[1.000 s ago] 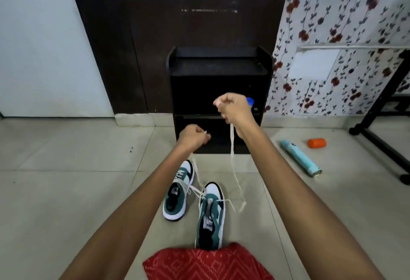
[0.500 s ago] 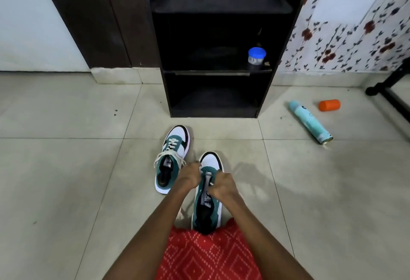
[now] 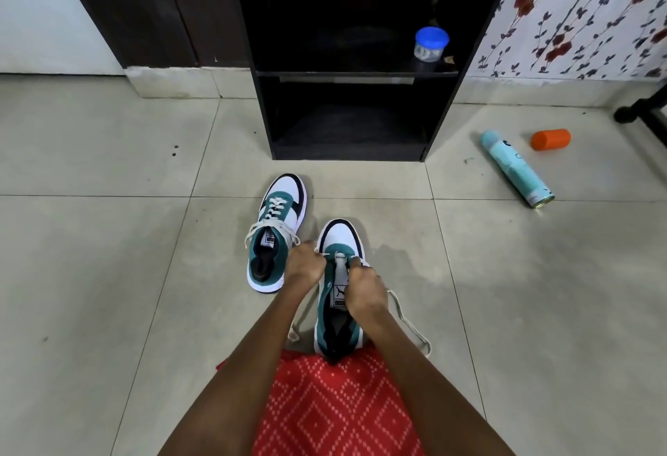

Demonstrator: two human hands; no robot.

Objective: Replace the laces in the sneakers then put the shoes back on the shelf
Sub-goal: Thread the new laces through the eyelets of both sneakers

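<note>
Single head-worn view, tilted steeply down at the floor (image 3: 108, 275), facing the black shelf (image 3: 262, 112) close ahead

Clothing: red cloth (image 3: 335, 412) across the lap
Pattern: small white dots set in nested diamond shapes
Arms: left forearm (image 3: 252, 347) and right forearm (image 3: 415, 358) bare along their whole visible length

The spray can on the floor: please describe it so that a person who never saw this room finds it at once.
Find the black shelf unit straight ahead; two things lie on the tiled floor to its right. The spray can is the long, pale teal cylinder on its side, unlike the short orange cylinder just beyond it.
</note>
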